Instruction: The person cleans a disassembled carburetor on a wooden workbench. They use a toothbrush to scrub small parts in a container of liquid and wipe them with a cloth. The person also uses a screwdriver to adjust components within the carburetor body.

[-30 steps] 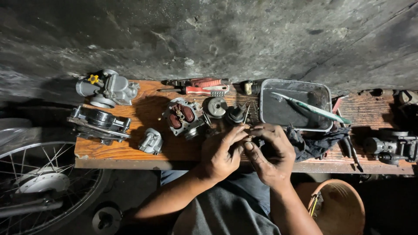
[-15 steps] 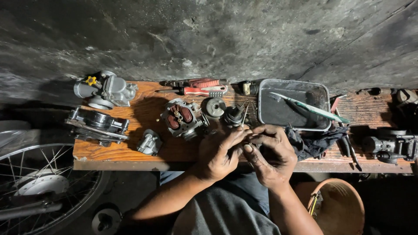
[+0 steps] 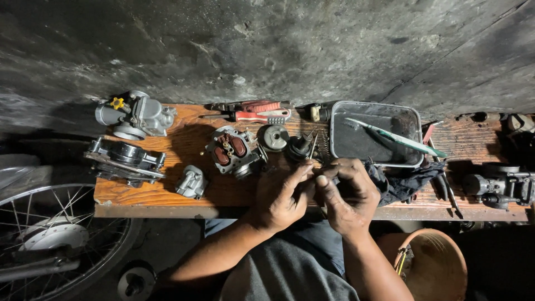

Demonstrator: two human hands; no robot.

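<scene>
Now, left hand [image 3: 281,195] and right hand [image 3: 348,195] pressed together at the fingertips, pinching something too small to make out; dark rag [image 3: 404,181] just right of them, metal tray [image 3: 376,134] just beyond, open carburetor body [image 3: 231,151] beyond-left

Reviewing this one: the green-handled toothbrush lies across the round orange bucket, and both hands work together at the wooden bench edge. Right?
Not quite. The head view shows the green-handled toothbrush lying across the rectangular metal tray, not the bucket; both hands, left and right, do work together at the wooden bench edge.
</scene>
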